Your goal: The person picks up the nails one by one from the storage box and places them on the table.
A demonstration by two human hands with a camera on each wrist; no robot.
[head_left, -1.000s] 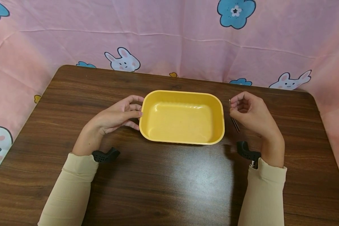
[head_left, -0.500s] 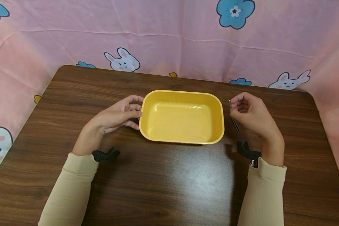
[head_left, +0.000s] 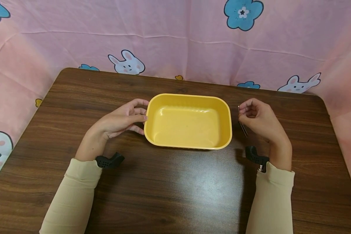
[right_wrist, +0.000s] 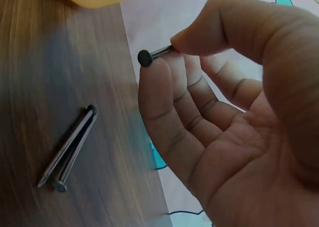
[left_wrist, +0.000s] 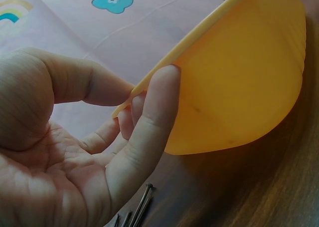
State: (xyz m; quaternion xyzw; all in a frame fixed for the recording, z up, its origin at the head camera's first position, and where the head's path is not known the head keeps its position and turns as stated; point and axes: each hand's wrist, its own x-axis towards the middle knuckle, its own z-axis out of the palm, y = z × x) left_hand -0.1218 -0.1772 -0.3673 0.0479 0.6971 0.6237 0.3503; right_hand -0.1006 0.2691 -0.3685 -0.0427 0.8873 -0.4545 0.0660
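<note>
A yellow plastic tub with rounded corners stands in the middle of the head view. My left hand grips its left rim, thumb on the rim and fingers against the outer wall, as the left wrist view shows. To the right of the tub, my right hand pinches a steel nail between thumb and fingertips, the nail's flat head sticking out past the fingers. Two more nails lie on the table below that hand, side by side with their ends reversed.
Several nails show under my left hand in the left wrist view; the hand hides them in the head view. The dark wooden table ends at a pink patterned curtain at the back.
My right hand has shifted slightly toward the near side with the nail still pinched. The left hand and the tub stay in place.
</note>
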